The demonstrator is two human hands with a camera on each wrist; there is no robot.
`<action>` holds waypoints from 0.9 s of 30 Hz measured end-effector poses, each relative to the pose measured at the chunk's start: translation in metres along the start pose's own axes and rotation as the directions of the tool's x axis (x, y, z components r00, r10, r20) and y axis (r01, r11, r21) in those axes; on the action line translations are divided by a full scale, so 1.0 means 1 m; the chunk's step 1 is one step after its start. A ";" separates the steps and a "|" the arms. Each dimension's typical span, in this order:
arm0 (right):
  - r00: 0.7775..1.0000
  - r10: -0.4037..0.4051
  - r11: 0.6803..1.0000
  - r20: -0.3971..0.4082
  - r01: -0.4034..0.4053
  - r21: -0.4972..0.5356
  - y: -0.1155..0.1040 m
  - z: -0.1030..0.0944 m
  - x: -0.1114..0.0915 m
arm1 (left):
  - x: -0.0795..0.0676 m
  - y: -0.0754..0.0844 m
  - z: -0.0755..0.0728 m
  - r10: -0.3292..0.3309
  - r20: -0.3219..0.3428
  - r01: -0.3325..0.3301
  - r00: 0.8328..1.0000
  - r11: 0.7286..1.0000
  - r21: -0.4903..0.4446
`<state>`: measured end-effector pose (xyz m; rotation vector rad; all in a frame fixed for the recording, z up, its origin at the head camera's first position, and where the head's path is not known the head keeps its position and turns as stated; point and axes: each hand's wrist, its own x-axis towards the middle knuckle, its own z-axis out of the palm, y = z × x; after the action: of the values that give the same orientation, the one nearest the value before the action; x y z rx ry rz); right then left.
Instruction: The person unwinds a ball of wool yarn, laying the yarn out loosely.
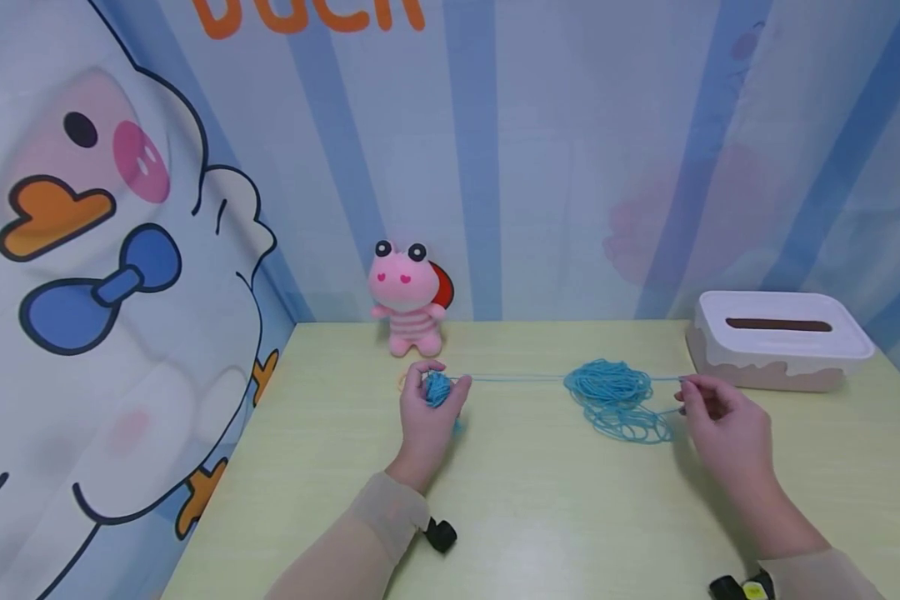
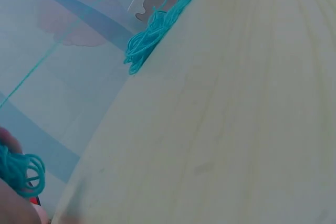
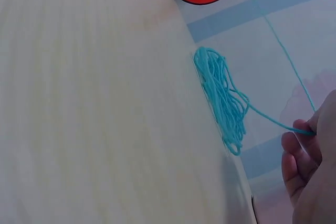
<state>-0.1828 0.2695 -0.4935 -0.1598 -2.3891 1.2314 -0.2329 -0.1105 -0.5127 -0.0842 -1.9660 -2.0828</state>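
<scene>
My left hand (image 1: 429,421) grips a small wound ball of blue yarn (image 1: 438,389) between thumb and fingers; loops of that yarn ball (image 2: 21,171) stick out past the fingers in the left wrist view. A taut strand (image 1: 517,379) runs from it across to my right hand (image 1: 723,425), which pinches the yarn between thumb and fingertips. Below that strand a loose heap of blue yarn (image 1: 611,396) lies on the table, its loops spread toward the right hand. In the right wrist view a second length of yarn (image 3: 278,123) leads from the heap up to the pinching fingers.
A pink frog-like toy (image 1: 407,296) stands at the table's back edge, just beyond the left hand. At the back right sits a tissue box (image 1: 783,350) with a white lid. A striped curtain (image 1: 540,167) hangs behind the pale wooden table (image 1: 540,517).
</scene>
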 end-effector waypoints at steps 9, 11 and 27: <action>0.957 0.038 0.977 0.287 0.025 -0.213 0.008 -0.009 0.005 | -0.003 0.004 -0.001 0.034 0.003 -0.035 0.999 0.998 0.058; 0.938 0.039 0.970 0.345 0.047 -0.238 0.007 -0.006 0.006 | -0.004 0.004 -0.001 0.054 0.043 -0.056 0.998 0.998 0.042; 0.867 -0.389 0.916 0.311 0.400 0.032 -0.074 0.070 -0.019 | -0.006 0.004 0.001 0.056 0.166 -0.048 0.985 0.998 -0.051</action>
<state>-0.1889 0.1676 -0.4758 0.5322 -2.5303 1.0804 -0.2267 -0.1087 -0.5099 -0.3266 -1.9852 -2.1505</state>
